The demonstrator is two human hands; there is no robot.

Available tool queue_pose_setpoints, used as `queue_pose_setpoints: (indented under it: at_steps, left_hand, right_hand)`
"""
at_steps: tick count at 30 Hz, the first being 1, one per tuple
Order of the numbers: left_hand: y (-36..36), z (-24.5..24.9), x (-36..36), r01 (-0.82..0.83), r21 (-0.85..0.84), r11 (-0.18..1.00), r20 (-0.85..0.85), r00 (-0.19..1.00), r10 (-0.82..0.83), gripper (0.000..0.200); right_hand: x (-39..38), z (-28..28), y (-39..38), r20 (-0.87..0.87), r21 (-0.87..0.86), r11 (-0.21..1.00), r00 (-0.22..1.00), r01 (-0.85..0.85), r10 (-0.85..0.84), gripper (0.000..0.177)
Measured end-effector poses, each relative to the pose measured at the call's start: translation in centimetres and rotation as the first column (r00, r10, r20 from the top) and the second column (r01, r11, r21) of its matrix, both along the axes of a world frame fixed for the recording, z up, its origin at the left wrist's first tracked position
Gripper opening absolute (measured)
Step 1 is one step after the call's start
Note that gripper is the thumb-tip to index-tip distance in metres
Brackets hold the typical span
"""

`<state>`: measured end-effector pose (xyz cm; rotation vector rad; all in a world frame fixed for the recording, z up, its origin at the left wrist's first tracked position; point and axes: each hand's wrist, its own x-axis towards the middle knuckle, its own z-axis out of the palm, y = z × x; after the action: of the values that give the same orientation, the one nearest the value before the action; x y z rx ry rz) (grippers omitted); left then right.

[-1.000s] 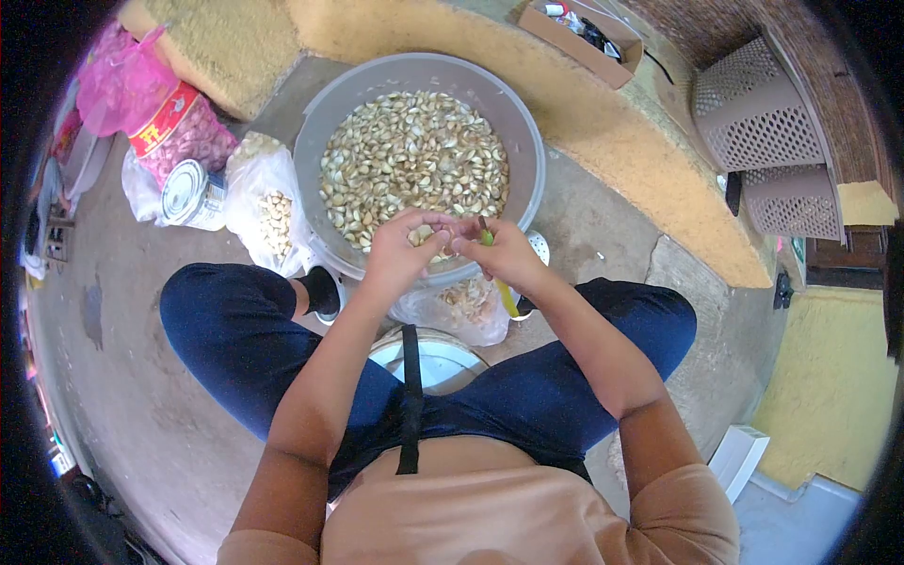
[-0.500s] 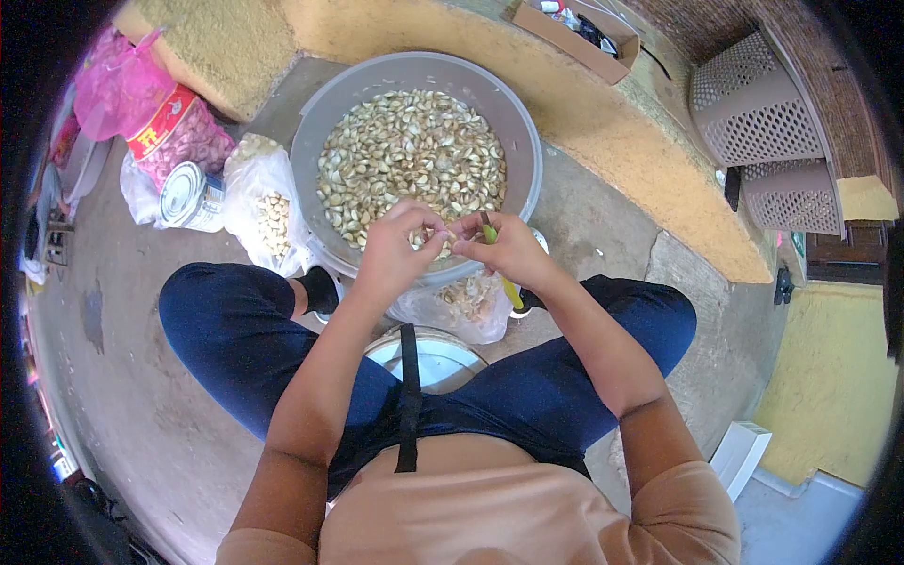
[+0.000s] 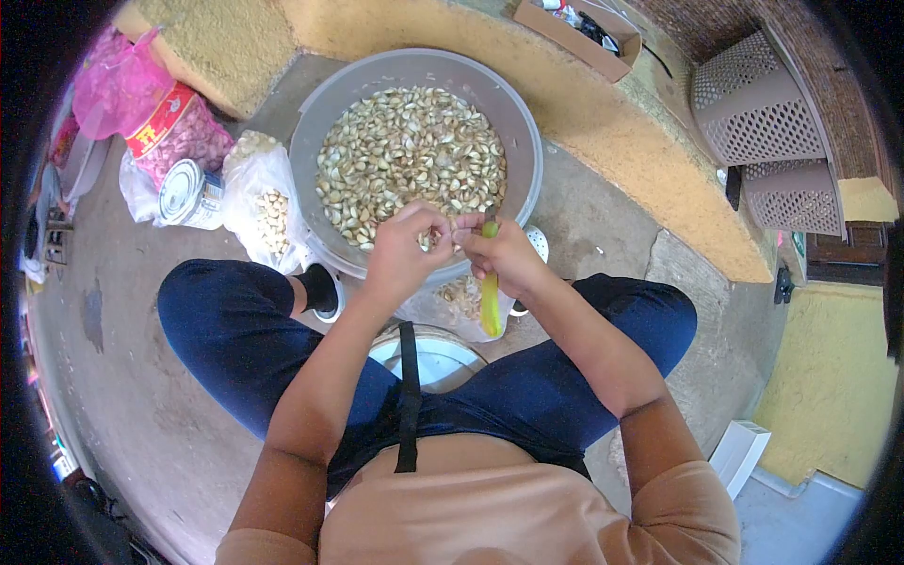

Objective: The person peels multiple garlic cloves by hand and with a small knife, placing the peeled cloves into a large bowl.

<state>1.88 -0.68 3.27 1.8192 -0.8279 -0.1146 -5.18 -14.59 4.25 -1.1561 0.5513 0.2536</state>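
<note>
A wide grey tub (image 3: 524, 179) holds a mass of unpeeled garlic cloves (image 3: 410, 155) in front of me. Over its near rim, my left hand (image 3: 411, 247) pinches what looks like a small clove, mostly hidden by the fingertips. My right hand (image 3: 504, 254) meets it there, its fingers wrapped round a small knife (image 3: 491, 306) with a yellow-green handle that points down toward me. Below the hands lies a plastic bag with loose skins (image 3: 459, 299). Left of the tub, a clear bag (image 3: 273, 223) holds peeled cloves.
A can (image 3: 191, 193) and a pink net sack (image 3: 184, 137) stand at the left. Behind the tub runs a low yellow wall (image 3: 612, 169) with a cardboard box (image 3: 584, 42) on it. Perforated baskets (image 3: 763, 104) are at the right. A white bucket (image 3: 438, 361) sits between my legs.
The knife in my right hand has turned, so its handle now hangs more upright and shows more fully. Both hands stay close together over the tub rim.
</note>
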Motion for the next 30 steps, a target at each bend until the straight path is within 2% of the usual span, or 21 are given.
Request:
queue_pose_setpoints:
  at_steps: [1, 4, 7, 10, 13, 19, 24, 30]
  left_hand:
    - [0.0, -0.1, -0.1, 0.003, 0.004, 1.0, -0.016, 1.0, -0.003, 0.01]
    - [-0.2, -0.1, -0.2, 0.009, 0.003, 1.0, -0.058, 0.998, -0.009, 0.01]
    - [-0.2, 0.0, -0.3, 0.011, 0.002, 1.0, -0.093, 0.996, -0.011, 0.01]
    - [0.0, 0.1, -0.5, 0.015, 0.032, 0.999, -0.11, 0.994, -0.011, 0.011]
    - [-0.1, -0.6, -0.7, -0.002, 0.043, 0.999, -0.068, 0.998, 0.004, 0.012]
    - [-0.1, -1.0, -0.9, 0.021, 0.083, 0.996, -0.006, 1.0, -0.02, 0.014]
    - [-0.1, -0.7, -1.3, 0.069, 0.12, 0.99, 0.064, 0.995, -0.077, 0.014]
    - [-0.1, -1.0, -1.3, 0.041, 0.112, 0.993, 0.01, 0.999, -0.042, 0.012]
  right_hand:
    - [0.0, 0.0, 0.0, -0.022, 0.128, 0.991, 0.999, 0.036, -0.034, 0.02]
    - [0.0, -0.4, -0.4, -0.052, 0.316, 0.947, 0.997, 0.065, -0.051, 0.02]
    - [-0.1, -0.7, -0.4, -0.067, 0.429, 0.901, 0.997, 0.07, -0.046, 0.019]
    - [0.2, 0.4, -0.4, -0.086, 0.264, 0.964, 0.996, 0.018, 0.005, 0.02]
    - [0.3, -0.1, -0.4, -0.094, -0.007, 1.0, 0.996, -0.012, 0.011, 0.021]
    - [0.3, -0.4, -0.8, -0.133, 0.069, 0.996, 0.99, 0.057, -0.048, 0.015]
    - [0.1, -0.8, -0.9, -0.144, 0.046, 0.99, 0.981, 0.134, -0.126, 0.013]
    - [0.3, -1.3, -0.8, -0.101, 0.072, 0.961, 0.96, 0.268, -0.261, 0.014]
